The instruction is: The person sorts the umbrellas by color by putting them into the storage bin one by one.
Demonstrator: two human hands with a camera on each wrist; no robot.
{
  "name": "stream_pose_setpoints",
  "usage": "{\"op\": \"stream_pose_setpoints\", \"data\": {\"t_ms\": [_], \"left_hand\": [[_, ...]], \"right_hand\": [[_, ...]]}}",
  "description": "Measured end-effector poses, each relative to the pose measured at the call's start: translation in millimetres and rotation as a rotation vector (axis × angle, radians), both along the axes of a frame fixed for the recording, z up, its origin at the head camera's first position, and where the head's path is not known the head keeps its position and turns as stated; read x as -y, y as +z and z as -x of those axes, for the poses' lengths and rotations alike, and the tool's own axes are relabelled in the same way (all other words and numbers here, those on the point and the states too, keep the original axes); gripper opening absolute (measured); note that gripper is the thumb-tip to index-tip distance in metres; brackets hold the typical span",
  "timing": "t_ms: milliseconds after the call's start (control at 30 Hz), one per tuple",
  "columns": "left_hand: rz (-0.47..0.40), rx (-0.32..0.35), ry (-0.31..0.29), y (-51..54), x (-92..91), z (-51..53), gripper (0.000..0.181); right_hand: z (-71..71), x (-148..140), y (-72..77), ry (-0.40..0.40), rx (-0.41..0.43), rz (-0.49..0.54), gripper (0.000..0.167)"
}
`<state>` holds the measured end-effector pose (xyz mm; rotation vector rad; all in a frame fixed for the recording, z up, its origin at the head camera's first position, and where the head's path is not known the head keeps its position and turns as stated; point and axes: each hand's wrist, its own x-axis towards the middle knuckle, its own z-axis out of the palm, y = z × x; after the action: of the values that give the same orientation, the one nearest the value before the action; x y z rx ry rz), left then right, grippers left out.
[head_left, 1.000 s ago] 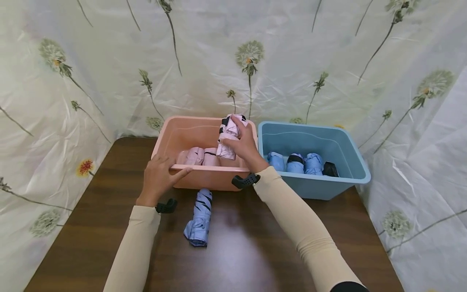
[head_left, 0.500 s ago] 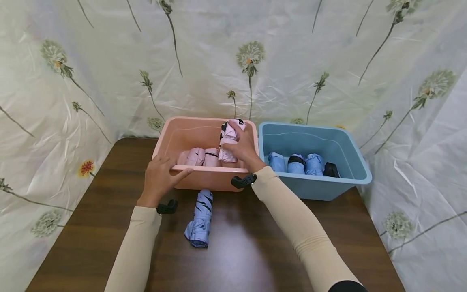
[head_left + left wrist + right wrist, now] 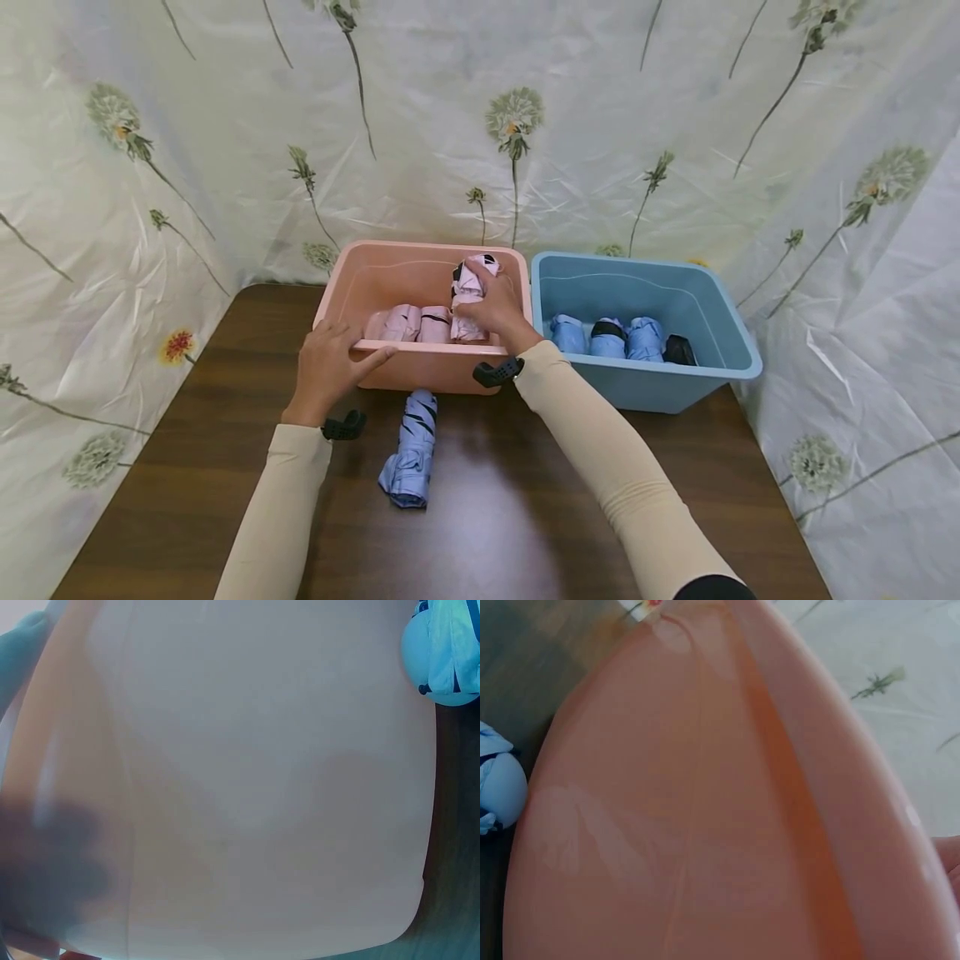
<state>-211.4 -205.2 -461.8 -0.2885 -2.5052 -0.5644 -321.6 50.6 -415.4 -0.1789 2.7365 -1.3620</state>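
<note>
My right hand (image 3: 497, 307) grips a pink folded umbrella (image 3: 468, 321) with black marks, inside the right part of the salmon-pink plastic bin (image 3: 427, 367). The umbrella leans with its far end raised, and my fingers cover part of it. Beside it in the bin lie two more pink folded umbrellas (image 3: 402, 322). My left hand (image 3: 324, 367) holds the bin's rim at the near left corner, its thumb along the front edge. In the left wrist view the bin's outer wall (image 3: 247, 787) fills most of the picture. The right wrist view likewise shows the bin's wall (image 3: 630, 795).
A blue folded umbrella (image 3: 414, 446) lies on the brown table (image 3: 570, 492) in front of the pink bin. Close on the right stands a blue bin (image 3: 637, 385) holding several blue bundles (image 3: 607, 337) and a black item (image 3: 679, 350). A flower-printed sheet (image 3: 420, 183) hangs behind.
My right hand has lowered the pink umbrella further into the bin, next to the other two. The left hand stays on the rim.
</note>
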Motion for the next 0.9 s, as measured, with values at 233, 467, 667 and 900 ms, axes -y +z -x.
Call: {"op": "stream_pose_setpoints", "data": {"t_ms": [233,467,667,900], "left_hand": [[0.002,-0.016,-0.003,0.2,-1.2,1.3,0.053],[0.007,-0.010,-0.001,0.6,-1.2,2.2,0.053],[0.004,0.000,-0.001,0.0,-1.3,1.6,0.053],[-0.003,0.006,0.003,-0.3,0.2,1.1,0.054]], "right_hand": [[-2.9,-1.5,2.2,-0.004,0.037,-0.021,0.083],[-1.4,-1.8,-0.1,0.003,0.036,-0.032,0.084],[0.3,-0.9,-3.2,0.008,0.047,-0.063,0.085],[-2.1,-0.4,-2.3,0.013,0.065,-0.073,0.087]]}}
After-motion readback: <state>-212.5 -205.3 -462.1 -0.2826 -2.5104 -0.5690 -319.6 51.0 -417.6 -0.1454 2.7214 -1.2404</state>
